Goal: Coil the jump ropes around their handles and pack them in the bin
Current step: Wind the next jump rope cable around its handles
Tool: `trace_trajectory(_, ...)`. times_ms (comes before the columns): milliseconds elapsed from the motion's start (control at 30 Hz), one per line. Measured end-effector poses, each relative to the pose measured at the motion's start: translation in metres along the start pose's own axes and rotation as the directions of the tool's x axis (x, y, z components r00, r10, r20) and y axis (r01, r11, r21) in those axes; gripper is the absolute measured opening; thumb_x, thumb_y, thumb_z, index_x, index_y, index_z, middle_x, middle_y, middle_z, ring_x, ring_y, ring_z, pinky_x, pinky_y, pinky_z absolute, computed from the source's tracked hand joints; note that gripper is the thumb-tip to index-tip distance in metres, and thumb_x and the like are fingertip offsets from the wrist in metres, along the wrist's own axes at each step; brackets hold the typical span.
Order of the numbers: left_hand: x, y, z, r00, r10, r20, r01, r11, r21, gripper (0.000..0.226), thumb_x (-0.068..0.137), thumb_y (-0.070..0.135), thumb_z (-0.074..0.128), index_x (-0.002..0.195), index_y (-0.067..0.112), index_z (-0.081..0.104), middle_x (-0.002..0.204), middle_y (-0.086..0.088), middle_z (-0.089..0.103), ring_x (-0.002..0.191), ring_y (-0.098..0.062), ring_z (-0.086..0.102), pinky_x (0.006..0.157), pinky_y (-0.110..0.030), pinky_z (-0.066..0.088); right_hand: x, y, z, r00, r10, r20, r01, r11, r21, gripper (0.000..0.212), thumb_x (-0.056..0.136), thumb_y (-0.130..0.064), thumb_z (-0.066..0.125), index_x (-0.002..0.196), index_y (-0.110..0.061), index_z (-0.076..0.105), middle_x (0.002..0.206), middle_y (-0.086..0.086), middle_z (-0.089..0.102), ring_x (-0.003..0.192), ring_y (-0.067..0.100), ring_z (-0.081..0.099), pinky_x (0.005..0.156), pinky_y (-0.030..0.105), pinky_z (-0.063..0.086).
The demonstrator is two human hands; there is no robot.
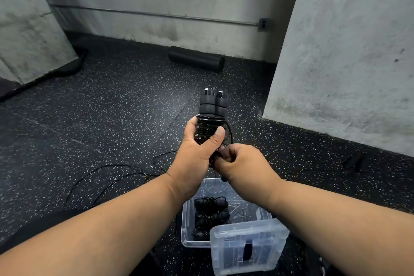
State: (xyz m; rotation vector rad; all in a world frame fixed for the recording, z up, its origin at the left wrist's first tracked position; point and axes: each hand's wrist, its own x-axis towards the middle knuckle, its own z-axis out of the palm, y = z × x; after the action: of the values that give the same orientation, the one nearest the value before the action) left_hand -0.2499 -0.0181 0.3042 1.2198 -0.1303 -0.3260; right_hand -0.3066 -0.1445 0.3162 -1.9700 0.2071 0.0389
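Note:
My left hand [198, 152] grips a black jump rope [212, 105] by its two foam handles, held together and pointing up, with cord wound round their middle. My right hand [242, 163] pinches the loose end of the cord just below the coil, beside my left thumb. A clear plastic bin [187, 226] sits on the floor under my arms and holds coiled black jump ropes [210, 213]. Loose black cord [107, 177] trails across the floor to the left of the bin.
A clear lid [248, 246] leans on the bin's right front corner. A black foam roller [196, 58] lies by the far wall. Two dark handles [356, 160] lie on the floor at right. A concrete pillar [347, 51] stands at right.

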Motion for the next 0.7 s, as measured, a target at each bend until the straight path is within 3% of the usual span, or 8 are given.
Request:
trace_trajectory(133, 0.001, -0.004, -0.001, 1.000, -0.012, 0.004, 0.012, 1.000, 0.015, 0.057, 0.081, 0.032, 0.082, 0.131, 0.040, 0.057, 0.099, 0.007, 0.076, 0.092, -0.013, 0.068, 0.088, -0.032, 0.056, 0.002, 0.006, 0.003, 0.997, 0.043, 0.065, -0.053, 0.987, 0.150, 0.039, 0.093, -0.020, 0.072, 0.068, -0.005, 0.046, 0.062, 0.005, 0.041, 0.058, 0.016, 0.033, 0.053, 0.032, 0.029)
trace_trajectory(267, 0.004, -0.002, -0.002, 0.999, -0.001, -0.034, 0.001, 1.000, 0.019, 0.052, 0.086, 0.030, 0.086, 0.130, 0.035, 0.057, 0.102, 0.002, 0.075, 0.096, -0.015, 0.069, 0.087, -0.032, 0.060, 0.001, 0.008, 0.006, 0.999, 0.023, 0.048, -0.037, 0.950, 0.311, 0.022, 0.092, -0.017, 0.076, 0.076, -0.010, 0.064, 0.062, -0.002, 0.047, 0.058, 0.012, 0.035, 0.050, 0.026, 0.029)
trace_trajectory(433, 0.008, 0.008, -0.005, 0.999, 0.001, -0.051, -0.001, 1.000, 0.008, 0.057, 0.086, 0.040, 0.084, 0.134, 0.028, 0.055, 0.109, -0.008, 0.070, 0.101, -0.024, 0.065, 0.099, -0.049, 0.056, 0.004, 0.000, 0.000, 0.991, -0.054, 0.123, -0.007, 0.896, 0.444, 0.012, 0.095, -0.016, 0.074, 0.090, -0.006, 0.071, 0.085, 0.012, 0.062, 0.082, 0.022, 0.047, 0.079, 0.039, 0.036)
trace_trajectory(500, 0.009, 0.009, -0.005, 0.999, -0.002, -0.046, 0.002, 1.000, -0.003, 0.059, 0.086, 0.043, 0.083, 0.136, 0.028, 0.054, 0.107, -0.006, 0.071, 0.100, -0.022, 0.067, 0.093, -0.044, 0.059, 0.003, -0.001, -0.001, 0.979, -0.099, 0.177, 0.008, 0.890, 0.456, 0.010, 0.098, -0.014, 0.070, 0.089, -0.009, 0.071, 0.082, 0.005, 0.064, 0.077, 0.018, 0.051, 0.075, 0.030, 0.042)
trace_trajectory(567, 0.009, 0.009, -0.006, 0.999, -0.008, -0.042, 0.007, 1.000, -0.016, 0.064, 0.084, 0.044, 0.079, 0.139, 0.028, 0.052, 0.104, -0.005, 0.073, 0.096, -0.022, 0.068, 0.086, -0.038, 0.060, 0.001, -0.004, 0.000, 0.958, -0.126, 0.259, -0.020, 0.868, 0.497, 0.017, 0.101, -0.011, 0.063, 0.086, -0.016, 0.068, 0.071, -0.006, 0.062, 0.065, 0.005, 0.051, 0.061, 0.018, 0.043)
trace_trajectory(700, 0.008, 0.006, -0.007, 0.998, -0.008, -0.063, 0.007, 1.000, -0.023, 0.066, 0.089, 0.042, 0.081, 0.144, 0.027, 0.047, 0.110, -0.007, 0.072, 0.097, -0.022, 0.068, 0.085, -0.039, 0.059, -0.001, -0.012, -0.004, 0.946, -0.098, 0.308, -0.048, 0.900, 0.433, 0.016, 0.103, -0.016, 0.060, 0.088, -0.014, 0.061, 0.065, -0.008, 0.054, 0.061, 0.006, 0.045, 0.059, 0.023, 0.037)
